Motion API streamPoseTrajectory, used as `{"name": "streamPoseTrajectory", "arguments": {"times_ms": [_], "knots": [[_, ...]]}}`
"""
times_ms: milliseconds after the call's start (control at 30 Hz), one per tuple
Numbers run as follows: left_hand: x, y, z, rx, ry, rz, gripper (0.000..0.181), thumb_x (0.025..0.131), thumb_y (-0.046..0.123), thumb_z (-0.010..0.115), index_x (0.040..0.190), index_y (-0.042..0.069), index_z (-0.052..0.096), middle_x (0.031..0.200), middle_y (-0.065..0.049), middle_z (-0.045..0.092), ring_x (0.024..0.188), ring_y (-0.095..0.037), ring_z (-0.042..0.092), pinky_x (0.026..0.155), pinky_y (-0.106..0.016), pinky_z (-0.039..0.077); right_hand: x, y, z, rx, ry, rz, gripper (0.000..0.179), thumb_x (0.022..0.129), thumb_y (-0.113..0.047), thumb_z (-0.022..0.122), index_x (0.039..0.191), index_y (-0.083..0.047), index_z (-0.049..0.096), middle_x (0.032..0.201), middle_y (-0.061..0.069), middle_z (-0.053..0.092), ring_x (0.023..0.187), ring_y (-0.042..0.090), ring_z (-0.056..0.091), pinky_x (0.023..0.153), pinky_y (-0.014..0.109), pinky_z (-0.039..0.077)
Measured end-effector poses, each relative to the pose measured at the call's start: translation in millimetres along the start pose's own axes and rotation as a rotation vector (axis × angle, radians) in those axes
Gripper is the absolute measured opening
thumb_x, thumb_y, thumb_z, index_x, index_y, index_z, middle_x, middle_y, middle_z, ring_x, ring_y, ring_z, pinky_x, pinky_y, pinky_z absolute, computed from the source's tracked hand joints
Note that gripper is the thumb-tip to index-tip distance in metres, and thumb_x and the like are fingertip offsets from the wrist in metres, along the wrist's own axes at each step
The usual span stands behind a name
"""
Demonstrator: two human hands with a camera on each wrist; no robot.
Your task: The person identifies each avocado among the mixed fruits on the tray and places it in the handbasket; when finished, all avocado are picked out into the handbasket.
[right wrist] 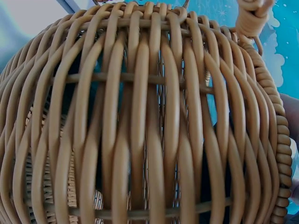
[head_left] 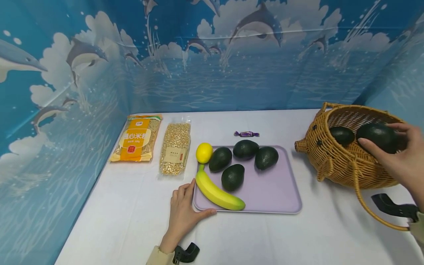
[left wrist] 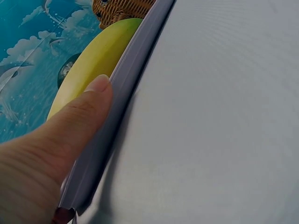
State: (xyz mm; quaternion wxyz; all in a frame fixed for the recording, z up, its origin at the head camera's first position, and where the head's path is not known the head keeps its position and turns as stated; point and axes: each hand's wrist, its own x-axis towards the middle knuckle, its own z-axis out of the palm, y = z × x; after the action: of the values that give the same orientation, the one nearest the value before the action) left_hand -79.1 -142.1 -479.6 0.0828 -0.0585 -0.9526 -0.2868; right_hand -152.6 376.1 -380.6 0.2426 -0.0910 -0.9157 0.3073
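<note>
On the right, my right hand grips a dark green avocado at the mouth of a pig-shaped wicker basket. Another avocado lies inside. The basket's woven side fills the right wrist view and hides most of that hand. My left hand rests at the near left corner of a lilac tray, its thumb against the front rim beside a banana. Several avocados and a lemon lie on the tray too.
Behind the tray lies a purple-wrapped candy. At the back left are an orange-labelled bag of grain and a clear pack of yellow kernels. The basket's handle hangs toward the front. A dolphin-print curtain borders the white table.
</note>
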Motion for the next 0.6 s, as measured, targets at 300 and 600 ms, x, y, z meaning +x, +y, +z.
{"name": "streamPoseTrajectory", "arguments": {"times_ms": [300, 600], "knots": [[0.0, -0.3, 0.0, -0.003, -0.006, -0.006, 0.115, 0.057, 0.072, 0.074, 0.145, 0.007, 0.039, 0.123, -0.008, 0.044, 0.093, -0.022, 0.034, 0.079, -0.036, 0.03, 5.9, 21.0, 8.2, -0.023, 0.067, 0.002, 0.063, 0.089, -0.027, 0.067, 0.143, -0.016, 0.038, 0.129, 0.015, 0.045, 0.112, 0.021, 0.045, 0.087, 0.029, 0.029], [0.1, 0.1, -0.6, -0.003, -0.014, -0.012, 0.116, 0.057, 0.075, 0.071, 0.145, 0.007, 0.038, 0.123, -0.008, 0.043, 0.093, -0.022, 0.034, 0.079, -0.035, 0.03, -12.7, -19.5, -4.8, 0.048, 0.094, -0.09, 0.037, 0.089, -0.016, 0.065, 0.123, -0.003, 0.058, 0.112, -0.009, 0.049, 0.096, -0.008, 0.037, 0.084, 0.02, 0.027]]}}
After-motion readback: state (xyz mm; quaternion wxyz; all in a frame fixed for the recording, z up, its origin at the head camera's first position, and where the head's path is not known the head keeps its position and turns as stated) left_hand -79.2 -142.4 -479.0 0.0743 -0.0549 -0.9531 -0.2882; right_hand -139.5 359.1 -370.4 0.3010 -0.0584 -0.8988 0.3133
